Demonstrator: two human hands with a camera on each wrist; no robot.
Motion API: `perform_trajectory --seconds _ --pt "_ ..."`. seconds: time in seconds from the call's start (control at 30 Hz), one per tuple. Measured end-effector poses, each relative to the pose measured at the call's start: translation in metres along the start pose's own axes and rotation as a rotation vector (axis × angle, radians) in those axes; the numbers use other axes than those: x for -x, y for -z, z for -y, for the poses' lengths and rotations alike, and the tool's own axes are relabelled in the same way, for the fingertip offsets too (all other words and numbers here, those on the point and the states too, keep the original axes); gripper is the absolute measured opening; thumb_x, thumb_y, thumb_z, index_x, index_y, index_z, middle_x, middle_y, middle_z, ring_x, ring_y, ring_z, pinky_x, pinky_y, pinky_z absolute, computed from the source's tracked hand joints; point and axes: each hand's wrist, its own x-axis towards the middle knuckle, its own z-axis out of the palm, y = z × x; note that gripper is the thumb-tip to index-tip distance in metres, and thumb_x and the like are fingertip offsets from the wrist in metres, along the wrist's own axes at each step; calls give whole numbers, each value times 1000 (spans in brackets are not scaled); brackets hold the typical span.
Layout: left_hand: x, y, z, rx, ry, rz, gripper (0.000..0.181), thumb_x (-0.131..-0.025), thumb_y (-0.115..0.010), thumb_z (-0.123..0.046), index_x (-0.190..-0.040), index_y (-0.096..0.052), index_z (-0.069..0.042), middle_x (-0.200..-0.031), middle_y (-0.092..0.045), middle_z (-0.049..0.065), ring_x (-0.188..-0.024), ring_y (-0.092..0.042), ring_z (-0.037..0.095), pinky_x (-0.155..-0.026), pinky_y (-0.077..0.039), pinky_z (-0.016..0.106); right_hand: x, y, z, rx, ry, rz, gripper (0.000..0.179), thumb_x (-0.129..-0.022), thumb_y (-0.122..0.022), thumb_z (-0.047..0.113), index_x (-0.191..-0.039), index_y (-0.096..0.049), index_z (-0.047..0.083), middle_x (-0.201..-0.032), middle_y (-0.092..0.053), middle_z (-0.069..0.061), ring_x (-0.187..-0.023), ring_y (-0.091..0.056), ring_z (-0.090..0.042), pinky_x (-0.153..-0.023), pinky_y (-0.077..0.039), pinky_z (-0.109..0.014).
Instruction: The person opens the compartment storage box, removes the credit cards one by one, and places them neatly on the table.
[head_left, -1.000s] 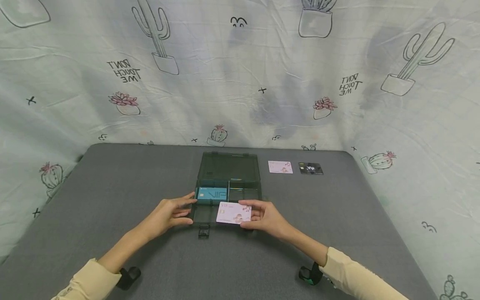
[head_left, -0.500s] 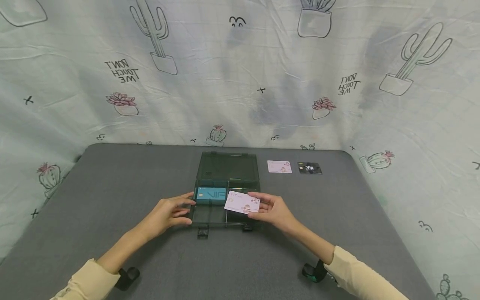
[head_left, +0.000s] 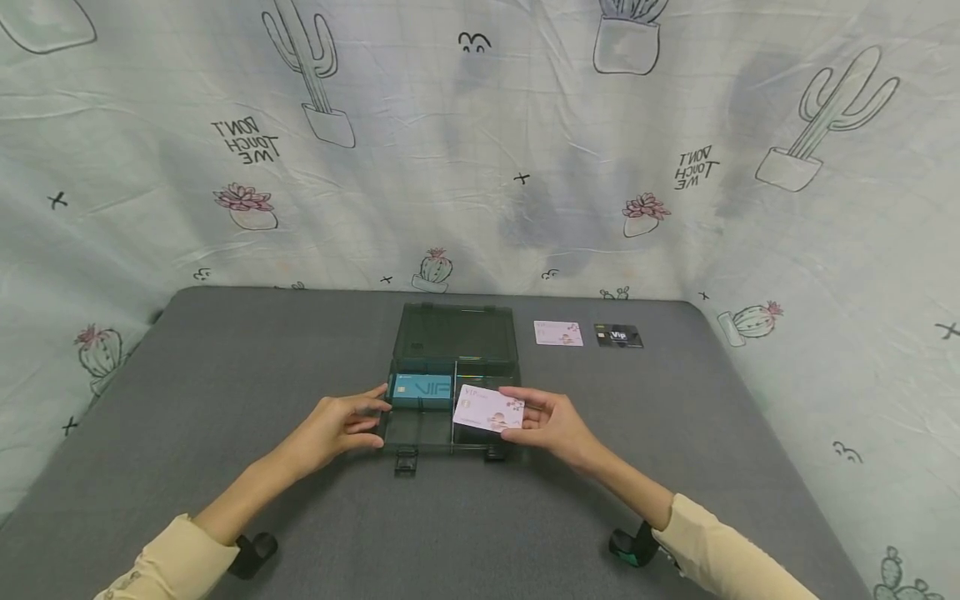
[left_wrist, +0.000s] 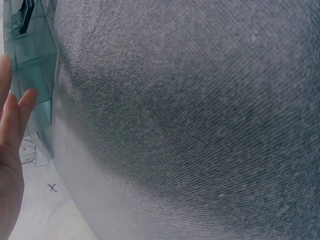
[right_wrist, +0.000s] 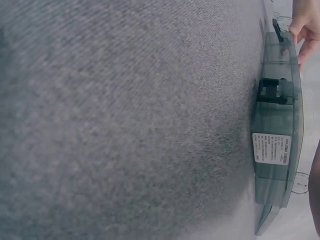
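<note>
A translucent dark green box lies with its lid folded back on the grey table. Inside, a blue VIP card sits in the far left compartment. My left hand rests against the box's left side, fingers extended and fairly straight, as the left wrist view also shows. Between thumb and fingers, my right hand pinches the right edge of a pink VIP card. That card is slightly tilted over the right half of the box and covers part of the compartments there.
Behind the box to the right lie another pink card and a black VIP card. A clasp juts from the box's front edge. A white label is stuck on its side. A cactus-print curtain hangs behind the table.
The pink card in my right hand has moved right and away from me, from the box's front middle to over its right half. My left hand stays at the box's side.
</note>
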Motion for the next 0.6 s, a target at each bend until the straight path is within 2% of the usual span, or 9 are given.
perform_trajectory --seconds 0.17,0.6 --pt "0 0 -1 12 3 1 48 -80 -75 -4 -122 -58 11 -142 -38 33 -107 -62 38 -85 -56 33 3 4 -1 5 3 -5 66 -76 -74 -12 -135 -46 -13 -127 -55 -25 -100 -64 -19 -84 -57 -30" --pt "0 1 3 51 -13 0 38 -81 -75 -8 -112 -61 9 -140 -38 34 -106 -62 38 -85 -56 35 13 11 -2 75 25 62 66 -75 -77 -9 -134 -46 -14 -126 -55 -30 -100 -66 -20 -81 -58 -30"
